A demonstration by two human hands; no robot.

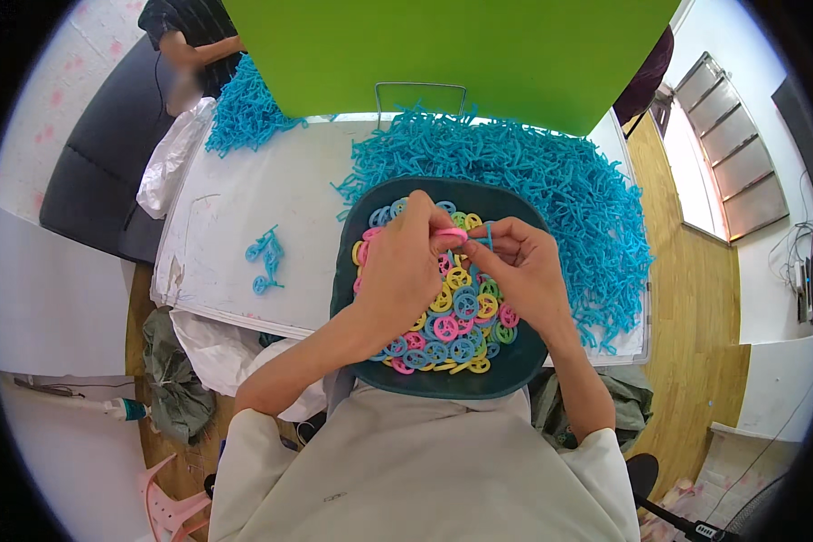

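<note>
My left hand [408, 262] pinches a small pink plastic wheel [452, 234]. Close against it, my right hand [526, 271] grips a thin blue plastic piece [489, 237] between thumb and fingers. The two parts meet or nearly meet; my fingers hide the exact contact. Below both hands, a dark green basin [352, 336] rests at the table's near edge, in front of my body. It holds many loose spoked wheels [446, 328] in pink, yellow, blue and green.
A big heap of blue plastic pieces [515, 163] covers the table's right side. Several blue pieces with wheels [264, 262] lie on the white table [217, 208] at left. A green panel [452, 54] stands behind. Another person's arm [210, 50] is at far left by a smaller blue heap [246, 113].
</note>
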